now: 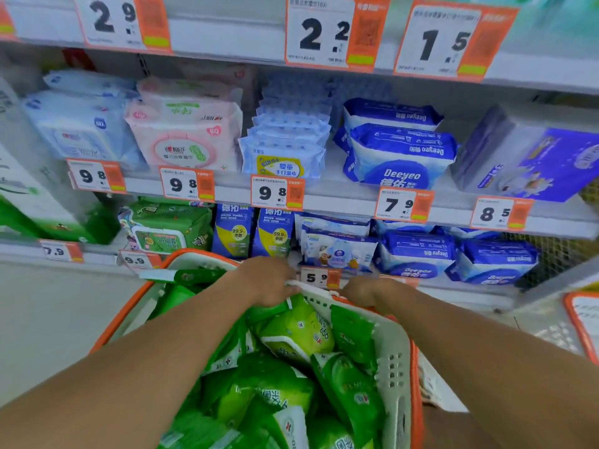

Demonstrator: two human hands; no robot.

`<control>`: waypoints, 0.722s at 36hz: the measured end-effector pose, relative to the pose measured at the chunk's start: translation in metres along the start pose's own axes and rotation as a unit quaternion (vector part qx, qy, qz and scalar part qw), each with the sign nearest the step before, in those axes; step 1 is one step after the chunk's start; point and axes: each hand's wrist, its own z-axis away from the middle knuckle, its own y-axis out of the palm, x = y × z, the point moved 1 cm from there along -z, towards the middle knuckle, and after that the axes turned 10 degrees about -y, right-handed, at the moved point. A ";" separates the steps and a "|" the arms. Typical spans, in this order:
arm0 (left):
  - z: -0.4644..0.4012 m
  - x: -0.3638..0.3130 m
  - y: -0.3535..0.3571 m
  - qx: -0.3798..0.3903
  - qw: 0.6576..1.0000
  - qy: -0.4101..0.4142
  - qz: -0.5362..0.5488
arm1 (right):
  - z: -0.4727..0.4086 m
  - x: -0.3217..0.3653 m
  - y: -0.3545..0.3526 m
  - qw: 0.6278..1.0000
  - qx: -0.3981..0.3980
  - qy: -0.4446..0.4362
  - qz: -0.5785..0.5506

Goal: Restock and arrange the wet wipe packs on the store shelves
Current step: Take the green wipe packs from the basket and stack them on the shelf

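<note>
Both hands' grip curls over the basket point(393, 358) rim: left hand point(270, 280), right hand point(364, 291).

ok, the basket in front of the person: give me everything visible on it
The basket looks like plastic: white perforated walls, an orange rim, a slot handle cut in the right wall. It sits tilted below the shelves, heaped with green wet wipe packs. The left hand and right hand both grip its white far edge, fingers curled over it. Its base is out of view.

Basket point(400, 358) btm cut off; tag fine print blurred.
</note>
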 end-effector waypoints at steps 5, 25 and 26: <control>0.015 -0.020 0.007 0.017 0.998 0.005 -0.061 | 0.018 -0.017 0.048 0.998 0.019 -0.009 -0.059; 0.001 0.018 0.036 0.128 0.990 -0.008 0.060 | -0.080 -0.025 0.089 0.891 -0.254 0.129 -0.354; -0.002 0.020 0.036 0.145 0.987 -0.018 0.074 | -0.085 -0.026 0.093 0.886 -0.252 0.132 -0.365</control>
